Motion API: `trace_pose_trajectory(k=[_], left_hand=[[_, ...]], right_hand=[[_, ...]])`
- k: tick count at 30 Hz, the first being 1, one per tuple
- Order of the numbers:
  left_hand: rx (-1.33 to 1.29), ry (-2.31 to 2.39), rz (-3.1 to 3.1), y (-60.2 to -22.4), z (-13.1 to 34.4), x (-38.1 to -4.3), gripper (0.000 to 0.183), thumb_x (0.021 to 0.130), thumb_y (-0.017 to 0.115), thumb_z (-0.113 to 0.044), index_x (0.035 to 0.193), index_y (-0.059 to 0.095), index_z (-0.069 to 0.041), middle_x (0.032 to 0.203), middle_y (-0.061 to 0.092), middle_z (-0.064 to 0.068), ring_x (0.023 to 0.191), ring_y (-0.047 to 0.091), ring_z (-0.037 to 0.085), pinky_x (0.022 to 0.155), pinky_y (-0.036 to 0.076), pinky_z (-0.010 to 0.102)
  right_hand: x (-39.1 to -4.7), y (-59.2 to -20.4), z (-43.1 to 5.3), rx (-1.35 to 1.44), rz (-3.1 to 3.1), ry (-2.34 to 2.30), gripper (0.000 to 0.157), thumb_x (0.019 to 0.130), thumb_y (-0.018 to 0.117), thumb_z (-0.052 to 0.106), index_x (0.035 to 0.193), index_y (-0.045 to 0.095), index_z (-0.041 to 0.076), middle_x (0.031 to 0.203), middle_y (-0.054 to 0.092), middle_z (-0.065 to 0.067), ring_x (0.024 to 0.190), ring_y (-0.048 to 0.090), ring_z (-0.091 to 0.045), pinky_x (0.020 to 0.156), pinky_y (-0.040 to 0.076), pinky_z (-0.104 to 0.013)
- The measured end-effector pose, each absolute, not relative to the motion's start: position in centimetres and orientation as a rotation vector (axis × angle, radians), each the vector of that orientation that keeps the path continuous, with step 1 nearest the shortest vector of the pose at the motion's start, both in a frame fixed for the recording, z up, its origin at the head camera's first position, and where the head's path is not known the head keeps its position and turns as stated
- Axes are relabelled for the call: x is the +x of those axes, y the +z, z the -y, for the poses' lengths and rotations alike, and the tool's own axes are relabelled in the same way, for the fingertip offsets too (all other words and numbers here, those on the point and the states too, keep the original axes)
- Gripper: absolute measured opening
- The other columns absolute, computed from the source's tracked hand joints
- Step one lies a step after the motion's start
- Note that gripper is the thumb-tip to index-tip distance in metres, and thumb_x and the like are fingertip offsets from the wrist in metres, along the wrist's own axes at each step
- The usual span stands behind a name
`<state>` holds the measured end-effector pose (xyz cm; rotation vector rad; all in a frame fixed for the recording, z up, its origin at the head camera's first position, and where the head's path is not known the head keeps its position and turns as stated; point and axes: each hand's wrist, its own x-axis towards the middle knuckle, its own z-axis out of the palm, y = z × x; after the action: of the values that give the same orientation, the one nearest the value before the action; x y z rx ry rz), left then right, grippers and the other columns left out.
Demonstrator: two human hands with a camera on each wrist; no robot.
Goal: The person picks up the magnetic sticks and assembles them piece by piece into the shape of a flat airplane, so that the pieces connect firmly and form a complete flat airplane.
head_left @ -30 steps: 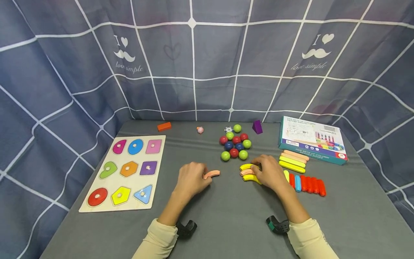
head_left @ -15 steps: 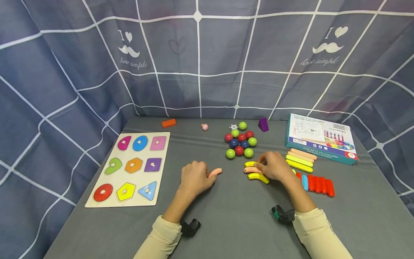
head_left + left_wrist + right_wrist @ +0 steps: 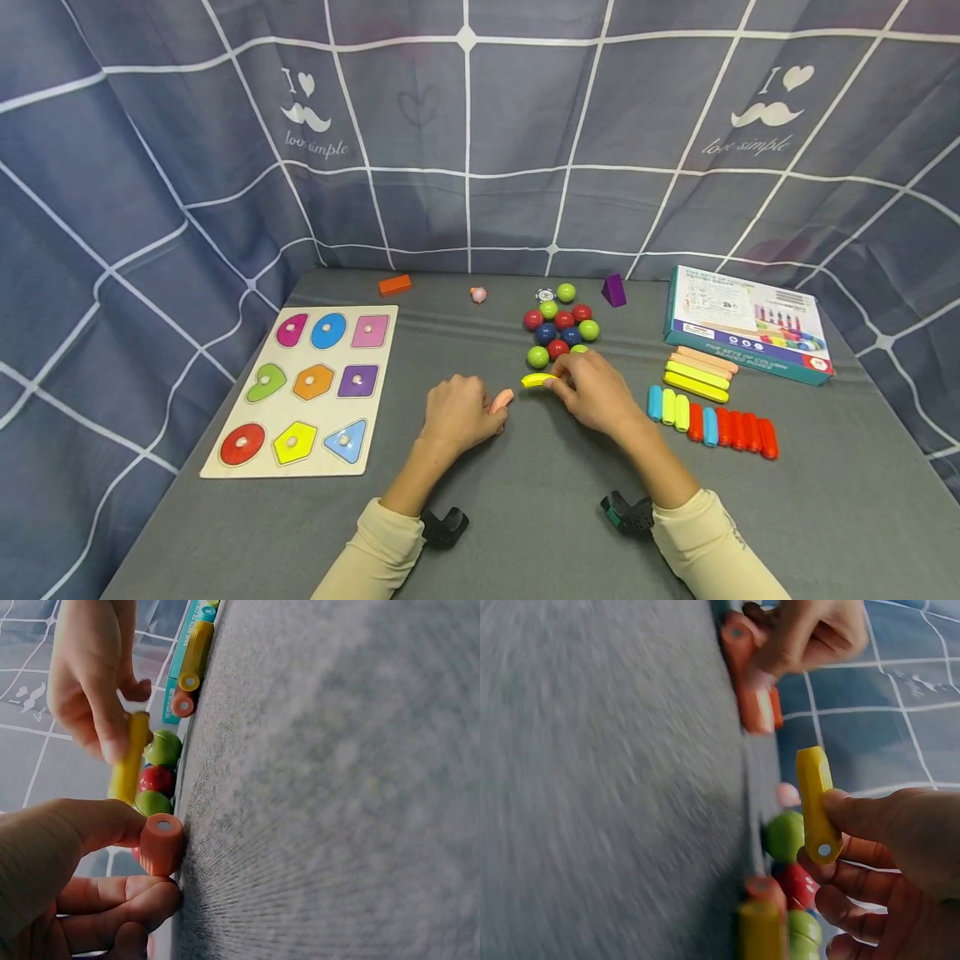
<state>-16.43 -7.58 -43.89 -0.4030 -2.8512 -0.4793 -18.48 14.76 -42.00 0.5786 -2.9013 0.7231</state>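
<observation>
My left hand (image 3: pixel 461 412) pinches a peach curved magnetic piece (image 3: pixel 161 847) between thumb and fingers, low over the grey cloth in the middle of the table. Just to its right, my right hand (image 3: pixel 598 392) pinches a yellow curved magnetic piece (image 3: pixel 817 806), raised off the cloth. The two pieces lie close but apart in the head view. Another yellow piece (image 3: pixel 759 930) and a peach piece (image 3: pixel 765 891) lie below the right hand in the right wrist view; in the head view that hand hides them. Pale magnet discs show on the ends of the held pieces.
Green, red and blue balls (image 3: pixel 563 320) cluster behind the hands. Coloured rods (image 3: pixel 738 429) and longer sticks (image 3: pixel 697 380) lie right, before a box (image 3: pixel 750 321). A shape puzzle board (image 3: pixel 315 442) lies left. An orange block (image 3: pixel 395 285) and purple prism (image 3: pixel 613 290) stand farther back.
My right hand has lifted a yellow curved piece from the small group and carried it left toward the left hand. The left hand's peach piece has tilted more steeply.
</observation>
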Motion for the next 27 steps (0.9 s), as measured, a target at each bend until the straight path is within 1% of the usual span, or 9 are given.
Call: trace_pose_trajectory(k=[4, 10, 13, 16, 18, 20, 23, 25, 27], left_hand=[[-0.403, -0.484, 2.875, -43.9, 7.4, -16.4, 0.054, 0.074, 0.07, -0.041, 0.034, 0.037, -0.025, 0.037, 0.024, -0.014, 0.036, 0.034, 0.006, 0.034, 0.028, 0.028], [-0.414, -0.488, 2.908, -43.9, 7.1, -16.4, 0.05, 0.068, 0.07, -0.038, 0.036, 0.034, -0.026, 0.04, 0.02, -0.016, 0.041, 0.023, 0.003, 0.035, 0.023, 0.026], [-0.422, -0.485, 2.902, -43.8, 7.1, -16.4, 0.051, 0.072, 0.069, -0.039, 0.037, 0.034, -0.026, 0.041, 0.021, -0.016, 0.042, 0.023, 0.003, 0.035, 0.023, 0.026], [-0.418, -0.49, 2.896, -43.9, 7.2, -16.4, 0.052, 0.075, 0.071, -0.047, 0.039, 0.041, -0.024, 0.041, 0.028, -0.014, 0.04, 0.03, 0.004, 0.036, 0.026, 0.027], [-0.415, -0.501, 2.888, -43.9, 7.4, -16.5, 0.045, 0.075, 0.073, -0.052, 0.048, 0.053, -0.021, 0.045, 0.038, -0.012, 0.042, 0.038, 0.006, 0.038, 0.03, 0.028], [-0.438, -0.52, 2.874, -44.0, 7.4, -16.5, 0.037, 0.074, 0.074, -0.053, 0.065, 0.065, -0.019, 0.056, 0.05, -0.01, 0.05, 0.048, 0.009, 0.043, 0.038, 0.03], [-0.512, -0.56, 2.858, -44.1, 7.5, -16.7, 0.035, 0.075, 0.077, -0.047, 0.091, 0.07, -0.017, 0.075, 0.058, -0.008, 0.063, 0.056, 0.01, 0.053, 0.044, 0.032], [-0.573, -0.59, 2.858, -44.2, 7.4, -16.8, 0.03, 0.076, 0.078, -0.04, 0.096, 0.071, -0.019, 0.078, 0.059, -0.008, 0.066, 0.056, 0.009, 0.055, 0.045, 0.031], [-0.603, -0.596, 2.869, -44.3, 7.4, -17.0, 0.023, 0.077, 0.077, -0.033, 0.095, 0.071, -0.02, 0.073, 0.057, -0.009, 0.061, 0.053, 0.008, 0.052, 0.042, 0.029]], right_hand=[[-18.6, -42.8, -13.7, 0.555, 2.931, 0.662, 0.015, 0.085, 0.072, 0.028, 0.085, 0.066, 0.014, 0.071, 0.051, 0.006, 0.073, 0.047, -0.016, 0.059, 0.039, -0.033], [-18.7, -43.7, -13.2, 0.559, 2.951, 0.65, 0.017, 0.085, 0.072, 0.029, 0.086, 0.067, 0.012, 0.073, 0.054, 0.005, 0.074, 0.047, -0.016, 0.06, 0.04, -0.031], [-18.7, -43.8, -13.0, 0.568, 2.94, 0.659, 0.017, 0.086, 0.072, 0.028, 0.087, 0.067, 0.012, 0.073, 0.054, 0.005, 0.073, 0.047, -0.016, 0.061, 0.04, -0.032], [-18.6, -43.9, -12.9, 0.62, 2.926, 0.668, 0.014, 0.085, 0.072, 0.026, 0.089, 0.068, 0.013, 0.076, 0.054, 0.006, 0.075, 0.047, -0.015, 0.063, 0.041, -0.033], [-18.6, -44.0, -12.8, 0.686, 2.91, 0.671, 0.011, 0.085, 0.072, 0.023, 0.09, 0.07, 0.014, 0.079, 0.055, 0.006, 0.077, 0.047, -0.014, 0.066, 0.042, -0.033], [-18.6, -44.1, -12.6, 0.781, 2.874, 0.681, 0.009, 0.085, 0.073, 0.02, 0.092, 0.071, 0.015, 0.082, 0.058, 0.006, 0.077, 0.047, -0.013, 0.068, 0.041, -0.032], [-18.7, -44.2, -12.2, 0.922, 2.795, 0.705, 0.009, 0.085, 0.072, 0.017, 0.094, 0.072, 0.017, 0.087, 0.062, 0.006, 0.077, 0.047, -0.013, 0.071, 0.041, -0.032], [-18.8, -44.3, -12.1, 0.987, 2.742, 0.736, 0.01, 0.084, 0.073, 0.018, 0.094, 0.073, 0.017, 0.089, 0.064, 0.006, 0.078, 0.048, -0.013, 0.073, 0.041, -0.032], [-18.9, -44.3, -12.5, 0.994, 2.704, 0.757, 0.012, 0.085, 0.073, 0.02, 0.096, 0.072, 0.016, 0.09, 0.065, 0.006, 0.082, 0.05, -0.013, 0.075, 0.042, -0.033]])
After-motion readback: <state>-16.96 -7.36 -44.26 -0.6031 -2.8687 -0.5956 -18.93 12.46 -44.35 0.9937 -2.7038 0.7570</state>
